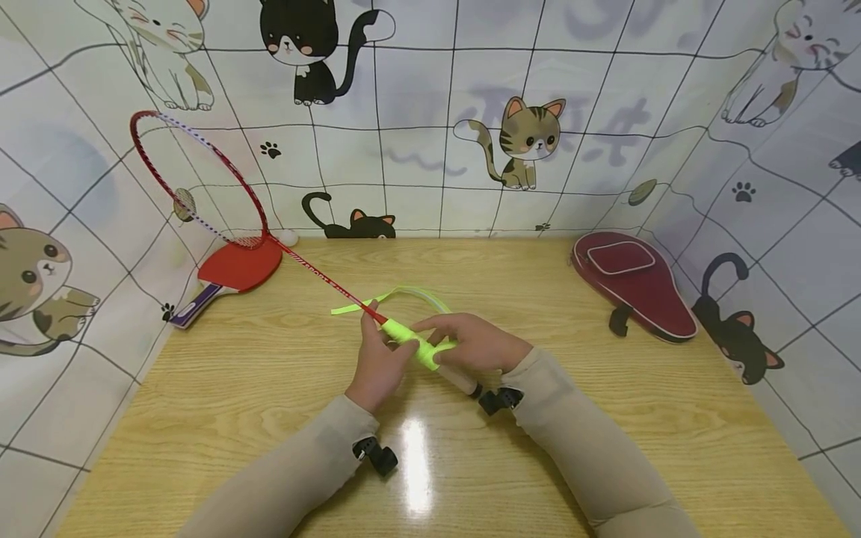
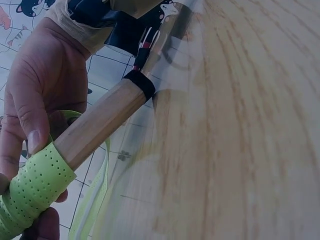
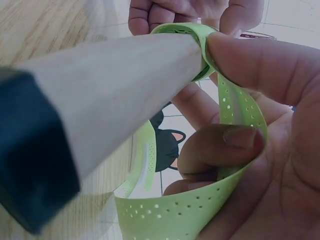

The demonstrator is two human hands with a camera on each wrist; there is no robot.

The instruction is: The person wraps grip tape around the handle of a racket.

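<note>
A red badminton racket [image 1: 323,276] is held tilted above the table, its head toward the back left. Perforated yellow-green grip tape [image 1: 403,335] wraps the upper handle; below it the bare wooden handle [image 2: 105,120] runs to a black end. My left hand [image 1: 380,368] grips the wrapped part with thumb and fingers. Over the lower edge of the wrap, my right hand [image 1: 483,344] pinches the tape, its thumb against the handle. The tape's loose length [image 3: 185,205] loops around a finger of that hand and trails behind the handle.
A red table tennis paddle [image 1: 242,265] lies at the back left, with a white ball [image 1: 288,237] beside it. A dark red paddle case [image 1: 632,284] lies at the right. Cat-printed sheeting [image 1: 417,97] encloses the back and sides of the wooden table [image 1: 269,388].
</note>
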